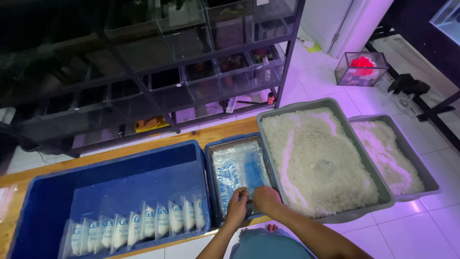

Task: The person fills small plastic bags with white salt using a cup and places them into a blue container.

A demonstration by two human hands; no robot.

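Head view looks down on a long wooden bench [143,146] in a room washed in purple-pink light, with a white tiled floor [417,225] beyond its right end. Both hands meet at the near edge of a small blue tray [211,158] lined with a metal mesh rim, in the middle of the bench. The left hand [236,207] and the right hand [266,198] sit close together, fingers curled and pinching the near edge of a stack of clear plastic bags [239,170] that lies flat in that tray.

Left of the tray stands a large blue tub [120,177], with a row of filled, sealed white packets [139,230] standing upright along its near wall. Right of the tray, a big grey bin [297,106] is heaped with white granules [316,158]; a second grey bin [421,163] with the same material sits just beside it, farther right.

On the far side, a dark metal rack [158,67] holds rows of small glass tanks. A glass cube [360,69] with something red inside rests on the floor at far right.
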